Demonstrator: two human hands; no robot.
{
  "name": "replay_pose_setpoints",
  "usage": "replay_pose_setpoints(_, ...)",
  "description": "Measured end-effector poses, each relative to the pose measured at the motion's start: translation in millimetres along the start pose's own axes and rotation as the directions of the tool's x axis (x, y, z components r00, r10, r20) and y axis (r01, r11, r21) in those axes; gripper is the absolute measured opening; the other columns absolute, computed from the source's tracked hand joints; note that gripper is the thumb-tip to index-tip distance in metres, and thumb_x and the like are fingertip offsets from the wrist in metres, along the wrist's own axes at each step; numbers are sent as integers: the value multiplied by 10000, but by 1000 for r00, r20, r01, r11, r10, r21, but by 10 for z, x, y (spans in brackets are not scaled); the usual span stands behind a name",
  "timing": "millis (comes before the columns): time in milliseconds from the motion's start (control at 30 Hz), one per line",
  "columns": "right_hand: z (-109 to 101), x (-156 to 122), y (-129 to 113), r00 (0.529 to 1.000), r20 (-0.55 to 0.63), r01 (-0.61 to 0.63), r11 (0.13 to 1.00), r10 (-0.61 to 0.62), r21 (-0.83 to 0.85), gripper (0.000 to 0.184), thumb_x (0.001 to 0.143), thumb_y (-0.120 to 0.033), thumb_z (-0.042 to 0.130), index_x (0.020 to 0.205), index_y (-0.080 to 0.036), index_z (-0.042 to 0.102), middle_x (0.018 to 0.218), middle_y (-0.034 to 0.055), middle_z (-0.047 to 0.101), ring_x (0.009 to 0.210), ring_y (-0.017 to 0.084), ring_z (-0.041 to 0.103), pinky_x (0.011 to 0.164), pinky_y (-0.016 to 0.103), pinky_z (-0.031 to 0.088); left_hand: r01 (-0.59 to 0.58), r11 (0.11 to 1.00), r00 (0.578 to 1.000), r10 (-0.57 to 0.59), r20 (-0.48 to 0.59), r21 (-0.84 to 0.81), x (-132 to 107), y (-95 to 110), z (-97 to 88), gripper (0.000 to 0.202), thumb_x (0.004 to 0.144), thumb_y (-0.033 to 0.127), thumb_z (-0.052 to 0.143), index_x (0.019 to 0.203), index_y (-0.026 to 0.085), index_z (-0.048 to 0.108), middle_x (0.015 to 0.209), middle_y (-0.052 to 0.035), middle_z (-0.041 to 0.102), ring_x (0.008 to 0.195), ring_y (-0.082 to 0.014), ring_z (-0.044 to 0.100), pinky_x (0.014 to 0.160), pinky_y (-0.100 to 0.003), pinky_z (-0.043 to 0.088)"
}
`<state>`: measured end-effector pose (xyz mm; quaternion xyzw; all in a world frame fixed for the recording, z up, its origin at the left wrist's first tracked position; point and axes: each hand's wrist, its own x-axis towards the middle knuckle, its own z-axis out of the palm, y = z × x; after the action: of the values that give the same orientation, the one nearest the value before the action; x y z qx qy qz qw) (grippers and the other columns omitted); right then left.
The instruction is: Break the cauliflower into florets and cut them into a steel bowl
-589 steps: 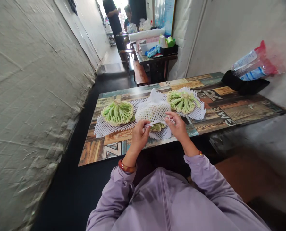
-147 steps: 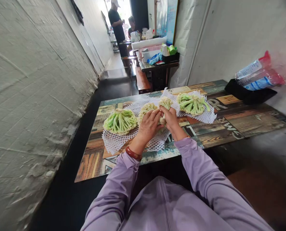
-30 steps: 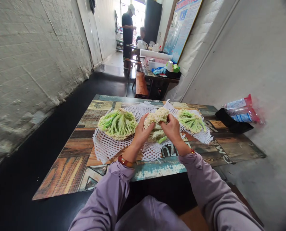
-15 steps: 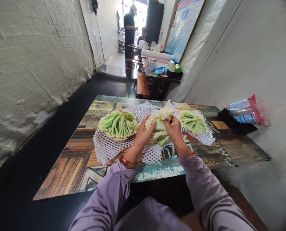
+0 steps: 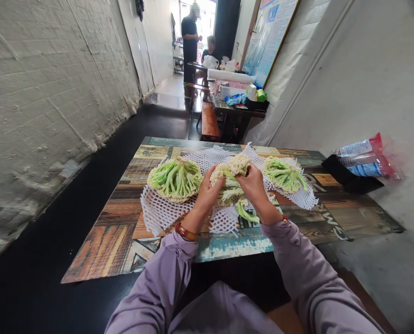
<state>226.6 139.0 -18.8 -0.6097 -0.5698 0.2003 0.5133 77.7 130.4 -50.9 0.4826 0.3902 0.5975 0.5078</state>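
presently, the left hand grips the side of the middle cauliflower at frame centre; the right hand grasps a pale floret clump at its upper right. whether the clump is detached cannot be told. a green stalk piece lies just below. the left cauliflower and right cauliflower rest on white netting either side.

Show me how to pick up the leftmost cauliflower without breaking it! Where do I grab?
I'd cup the leftmost cauliflower by its outer edge, one hand from the left and one from the right: it lies with its green stalks up and spreads wide, while the stump on top looks too short to grip well.
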Motion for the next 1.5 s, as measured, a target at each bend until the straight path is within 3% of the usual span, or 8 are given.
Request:
replay_pose_setpoints(233, -14, 14, 128, 997, -45, 76, 989, -70, 130, 351, 737, -403, 700, 1012, -185, 679, 1079, 101, 740, 1038, 268, 678, 962, 432, 523, 32, 997, 999, -32, -1, -67, 30, -125, 4, 597, 763, 362, 759, 1326, 243, 599, 1267, -59, 676, 1178, -269, 622, 1050, -391, 481)
replay_pose_setpoints(433, 70, 101, -144, 976, -216, 102, 862, 9, 497, 328, 835, -478, 632, 1042, -226, 657, 1079, 62, 717, 1115, 200, 659, 1041, 367, 507, 211, 929, 975, -223, -4, -305, 24, -144, 27, 587, 749, 369, 720, 1292, 226, 547, 1184, -66, 699, 1048, -239, 680, 930, -384, 554)
replay_pose_setpoints(600, -69, 240, -172, 963, -135, -95, 765, 231, 637, 418, 812, -551, 627, 1039, -200, 632, 974, 54, 708, 960, 211, 700, 815, 341, 592, 241, 913, 968, -251, 12, -329, 50, -109, 37, 596, 691, 347, 756, 1235, 214, 552, 1105, -55, 714, 956, -213, 696, 868, -344, 561)
replay_pose_setpoints(767, -378, 447, 178, 931, -236, -184, 916, 279, 356, 447, 881, -574, 494, 1002, -172, 650, 827, 65, 701, 834, 220, 691, 678, 314, 559, 248, 896, 961, -274, -21, -367, 73, -82, 21, 562, 699, 366, 739, 1203, 214, 543, 1042, -46, 721, 883, -206, 703, 835, -361, 563)
replay_pose_setpoints(867, -491, 455, 437, 986, -60, -159, 986, 157, -38, 367, 806, -518, 635, 926, -173, 673, 818, 65, 724, 871, 245, 689, 732, 322, 535, 249, 895, 961, -275, -20, -371, 84, -86, 21, 556, 695, 376, 744, 1188, 213, 544, 1025, -45, 721, 884, -209, 705, 850, -372, 554)
replay_pose_setpoints(1100, -787, 263, 573, 965, 261, 170, 724, 14, -669, 335, 808, -480, 713, 932, -170, 690, 913, 121, 727, 896, 281, 679, 775, 353, 483, 238, 882, 964, -267, -15, -407, 100, -98, 16, 390, 728, 330, 705, 1065, 193, 564, 931, -17, 715, 816, -181, 694, 784, -316, 548)
replay_pose_setpoints(1333, -844, 83, -2, 858, 298, 503, 570, -419, -649, 365, 931, -366, 574, 1240, -182, 630, 1267, 159, 647, 1163, 325, 577, 973, 465, 438, 217, 882, 973, -230, 21, -418, 93, -97, -6, 365, 712, 322, 720, 1021, 173, 593, 948, -28, 717, 870, -188, 689, 831, -317, 545)
replay_pose_setpoints(1500, -747, 144, -48, 869, 368, 494, 601, -330, -629, 296, 896, -258, 570, 1170, -173, 643, 1166, 145, 679, 994, 280, 641, 883, 409, 473, 212, 886, 974, -227, 13, -413, 110, -139, -16, 354, 712, 350, 717, 1000, 179, 604, 979, -39, 716, 940, -199, 686, 908, -345, 529)
